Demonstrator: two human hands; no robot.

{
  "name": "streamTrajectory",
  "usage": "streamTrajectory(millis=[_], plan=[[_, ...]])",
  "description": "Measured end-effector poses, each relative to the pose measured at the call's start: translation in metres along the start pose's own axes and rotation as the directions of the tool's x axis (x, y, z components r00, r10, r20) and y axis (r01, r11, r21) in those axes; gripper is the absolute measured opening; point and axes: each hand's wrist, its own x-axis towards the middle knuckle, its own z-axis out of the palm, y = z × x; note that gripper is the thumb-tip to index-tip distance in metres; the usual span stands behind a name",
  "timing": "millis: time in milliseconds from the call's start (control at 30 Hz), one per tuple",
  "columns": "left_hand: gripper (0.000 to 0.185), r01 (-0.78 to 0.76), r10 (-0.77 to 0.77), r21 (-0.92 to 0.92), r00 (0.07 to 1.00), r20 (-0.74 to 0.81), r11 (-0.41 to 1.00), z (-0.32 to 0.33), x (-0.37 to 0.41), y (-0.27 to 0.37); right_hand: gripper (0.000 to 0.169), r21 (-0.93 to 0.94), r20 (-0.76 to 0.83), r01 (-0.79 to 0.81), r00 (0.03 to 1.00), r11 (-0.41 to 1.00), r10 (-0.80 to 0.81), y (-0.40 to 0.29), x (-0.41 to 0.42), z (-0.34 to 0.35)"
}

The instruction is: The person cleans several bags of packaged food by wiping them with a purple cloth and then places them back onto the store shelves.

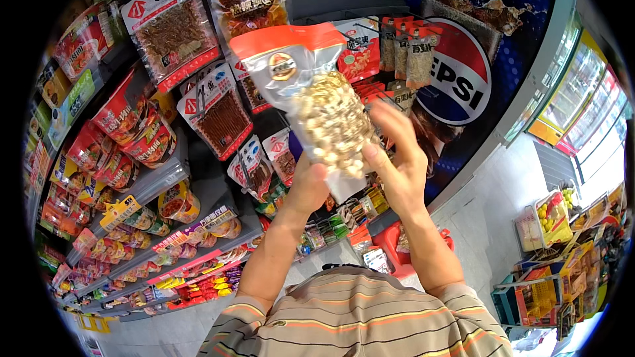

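Note:
A clear plastic snack pouch [332, 119] with a red-orange top band and round emblem hangs tilted in front of the display rack. Pale, round nut-like pieces fill it, blurred by motion. My left hand [307, 188] grips the pouch's lower left edge, its fingers partly hidden behind. At the lower right edge is my right hand [399, 158], its thumb overlapping the pouch and its blurred fingers spread beside it; whether they grip cannot be told. Behind the pouch hang flat packs of dried snacks [218, 109] and small orange-topped sachets [421, 57].
Instant noodle cups [149, 134] crowd the shelves at left. A Pepsi panel [459, 72] stands right of the rack. Below is a red plastic stool or basket [394, 248]. On the right are a crate of yellow fruit [545, 220], stacked goods [555, 282] and glass-door coolers [575, 89].

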Motion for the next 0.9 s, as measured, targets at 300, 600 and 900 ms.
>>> streamTrajectory(millis=[300, 600, 900], plan=[[0.056, 0.041, -0.01, 0.336, 0.996, -0.092, 0.941, -0.004, 0.012, 0.028, 0.071, 0.644, 0.139, -0.449, 0.864, 0.619, 0.483, 0.031, -0.005, 0.01], [0.065, 0.004, 0.026, 0.393, 0.997, -0.073, 0.92, -0.006, 0.021, 0.01, 0.073, 0.442, -0.003, -0.398, 0.896, 0.804, 0.445, 0.039, -0.01, 0.004], [0.063, 0.019, 0.019, 0.399, 0.996, -0.092, 0.917, -0.006, 0.027, 0.004, 0.073, 0.459, -0.003, -0.414, 0.884, 0.786, 0.467, 0.044, -0.01, 0.0]])
